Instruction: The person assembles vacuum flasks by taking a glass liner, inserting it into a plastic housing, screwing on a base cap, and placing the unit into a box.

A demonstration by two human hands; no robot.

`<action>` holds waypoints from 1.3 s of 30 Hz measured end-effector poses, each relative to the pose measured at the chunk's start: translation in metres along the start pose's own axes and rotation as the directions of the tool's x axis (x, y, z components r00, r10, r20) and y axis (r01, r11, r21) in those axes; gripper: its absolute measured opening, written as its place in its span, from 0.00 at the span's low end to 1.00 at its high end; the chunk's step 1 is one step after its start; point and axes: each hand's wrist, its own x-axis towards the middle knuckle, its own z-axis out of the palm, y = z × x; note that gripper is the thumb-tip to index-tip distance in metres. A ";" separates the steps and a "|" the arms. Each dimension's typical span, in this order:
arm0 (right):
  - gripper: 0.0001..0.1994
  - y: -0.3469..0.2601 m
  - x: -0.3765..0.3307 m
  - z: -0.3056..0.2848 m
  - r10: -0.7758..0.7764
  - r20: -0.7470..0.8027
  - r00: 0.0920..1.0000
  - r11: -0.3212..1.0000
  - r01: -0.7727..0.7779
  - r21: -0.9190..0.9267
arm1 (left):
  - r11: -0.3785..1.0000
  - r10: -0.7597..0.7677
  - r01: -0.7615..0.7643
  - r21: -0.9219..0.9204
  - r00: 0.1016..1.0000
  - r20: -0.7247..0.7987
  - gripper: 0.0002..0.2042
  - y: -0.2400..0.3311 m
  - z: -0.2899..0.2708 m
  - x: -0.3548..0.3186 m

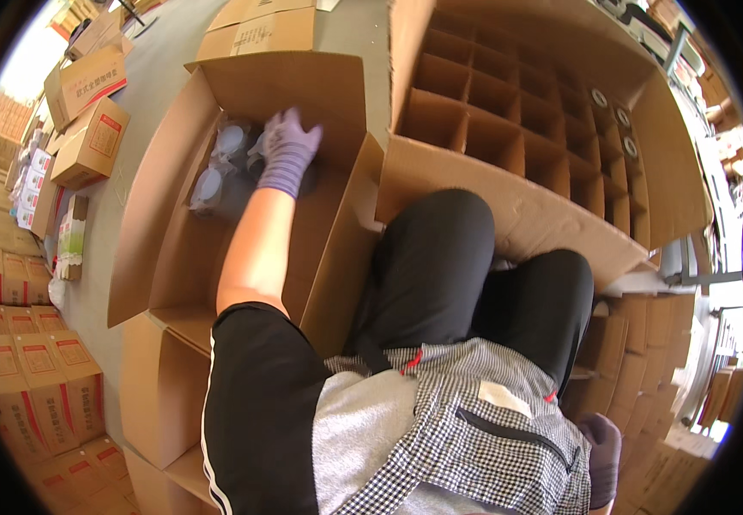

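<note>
My left hand (290, 146), in a lilac striped glove, reaches into an open cardboard box (350, 215) at the left. Its thumb stands apart from the fingers, which are slightly blurred, and I see nothing held in them. Just left of the hand lie several round-topped pieces (208, 186) in clear plastic wrap, grouped along the box's far left side. Part of one wrapped piece shows beside the palm. Low at the right, my right hand (603, 459), gloved the same way, rests beside my checked apron (509, 446); its fingers are mostly hidden.
At the right stands a larger carton (457, 176) with a cardboard divider grid (522, 142); a few round-ended items (630, 146) sit in its right cells. Stacked sealed cartons (37, 369) line the left. More boxes (93, 142) stand on the floor at the far left.
</note>
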 end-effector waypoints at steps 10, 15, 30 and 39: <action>0.18 -0.136 0.109 0.022 -0.388 0.253 0.886 0.844 0.452 -0.290 | 0.878 -0.393 0.268 0.398 0.877 0.277 0.48 -0.076 0.074 0.010; 0.18 -0.218 0.158 0.049 -0.694 0.340 0.634 0.615 0.768 -0.178 | 0.850 -0.517 0.522 0.070 0.802 0.300 0.53 -0.138 0.023 -0.093; 0.19 -0.299 0.210 0.029 -0.517 -0.310 0.798 0.469 0.567 0.677 | -0.153 0.268 0.182 -0.971 0.954 0.136 0.58 0.161 -0.183 -0.305; 0.11 -0.208 0.233 0.046 -0.808 -0.371 0.457 0.389 0.888 0.246 | 0.856 0.516 -0.197 -0.478 0.372 0.771 0.47 0.258 -0.188 -0.183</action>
